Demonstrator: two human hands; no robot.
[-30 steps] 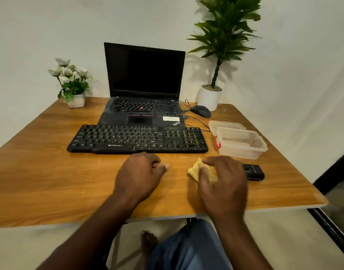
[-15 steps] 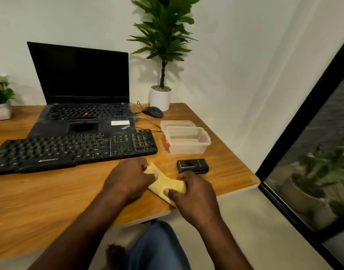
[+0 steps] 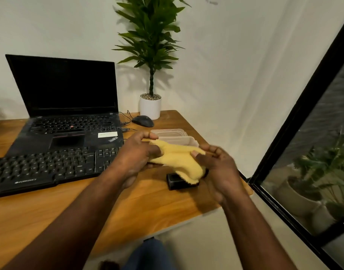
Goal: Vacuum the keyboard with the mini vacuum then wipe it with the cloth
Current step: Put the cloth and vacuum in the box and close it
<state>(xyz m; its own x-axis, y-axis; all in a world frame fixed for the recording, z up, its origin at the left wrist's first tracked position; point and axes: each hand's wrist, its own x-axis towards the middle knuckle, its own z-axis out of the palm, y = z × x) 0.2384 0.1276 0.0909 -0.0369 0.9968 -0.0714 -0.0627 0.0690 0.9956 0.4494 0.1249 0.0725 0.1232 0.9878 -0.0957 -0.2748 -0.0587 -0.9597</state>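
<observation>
A yellow cloth (image 3: 179, 159) is held above the worktop (image 3: 50, 215), pinched at one end by the left hand (image 3: 137, 154) and at the other by the right hand (image 3: 218, 168). The wiping step appears to be in preparation; next, the cloth would need carrying left to the black keyboard (image 3: 50, 166).

Both hands, left (image 3: 136, 156) and right (image 3: 219, 168), hold yellow cloth (image 3: 179, 160) above desk (image 3: 50, 215).
</observation>
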